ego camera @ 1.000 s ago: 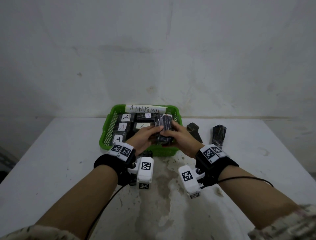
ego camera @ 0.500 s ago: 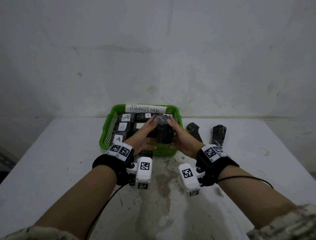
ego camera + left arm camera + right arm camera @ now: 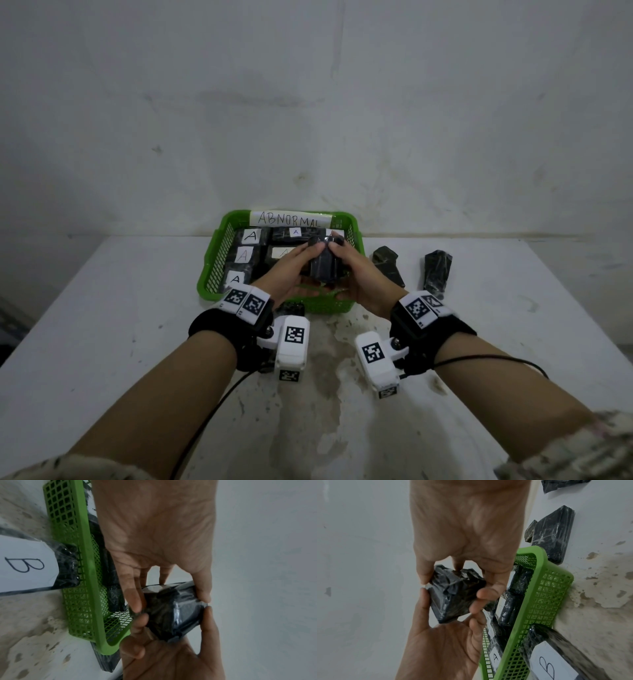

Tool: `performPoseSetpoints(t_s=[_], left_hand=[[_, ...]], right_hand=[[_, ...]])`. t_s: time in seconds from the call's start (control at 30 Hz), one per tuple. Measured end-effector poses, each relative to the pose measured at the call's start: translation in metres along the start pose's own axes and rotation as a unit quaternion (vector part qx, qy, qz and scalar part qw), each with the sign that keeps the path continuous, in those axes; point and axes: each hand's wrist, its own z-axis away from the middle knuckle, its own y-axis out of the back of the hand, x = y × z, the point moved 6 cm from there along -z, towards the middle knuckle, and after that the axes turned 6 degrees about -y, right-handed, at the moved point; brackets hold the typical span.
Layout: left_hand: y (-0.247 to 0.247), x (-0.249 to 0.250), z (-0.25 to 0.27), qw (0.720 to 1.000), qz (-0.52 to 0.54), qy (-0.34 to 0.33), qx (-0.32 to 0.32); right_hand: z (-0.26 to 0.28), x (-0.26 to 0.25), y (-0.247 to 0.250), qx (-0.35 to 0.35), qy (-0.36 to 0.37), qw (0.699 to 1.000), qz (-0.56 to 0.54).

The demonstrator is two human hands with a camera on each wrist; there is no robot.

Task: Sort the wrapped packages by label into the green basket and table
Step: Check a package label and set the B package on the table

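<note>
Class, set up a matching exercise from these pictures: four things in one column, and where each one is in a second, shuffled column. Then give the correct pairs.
Things
1. Package in both hands
2. Package labelled B
3. Packages labelled A
4. Two unlabelled-side packages

Places
a. Inside the green basket
b. On the table, right of the basket
c. Held above the basket's near edge by left hand and right hand
d. On the table, against the basket's near wall

Pairs: 1-c, 2-d, 3-a, 4-b
</note>
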Motion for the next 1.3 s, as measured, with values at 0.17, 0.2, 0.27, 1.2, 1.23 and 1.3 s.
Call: performPoseSetpoints(t_s=[0.17, 0.2, 0.27, 1.2, 1.23, 1.3], left_hand=[[-0.004, 0.000, 0.002, 0.999, 0.018, 0.038, -0.010], [-0.004, -0.001, 0.002, 0.999, 0.020, 0.045, -0.019], [-0.005, -0.001, 0.003, 0.998, 0.029, 0.050, -0.026], [0.018, 0.004, 0.007, 0.999, -0.041, 0.017, -0.027], [0.015, 0.005, 0.007, 0.999, -0.001, 0.007, -0.035], [0.009, 0.009, 0.005, 0.998, 0.046, -0.018, -0.044]], right_hand=[[0.002, 0.000, 0.004, 0.002, 0.013, 1.000, -0.003], [0.001, 0.000, 0.006, 0.006, 0.017, 1.000, -0.003], [0.000, 0.001, 0.007, 0.008, 0.018, 1.000, -0.002], [-0.012, 0.031, 0.028, 0.040, -0.159, 0.981, -0.108], [-0.010, 0.031, 0.026, 0.045, -0.165, 0.972, -0.160], [-0.008, 0.031, 0.025, 0.039, -0.167, 0.958, -0.230]])
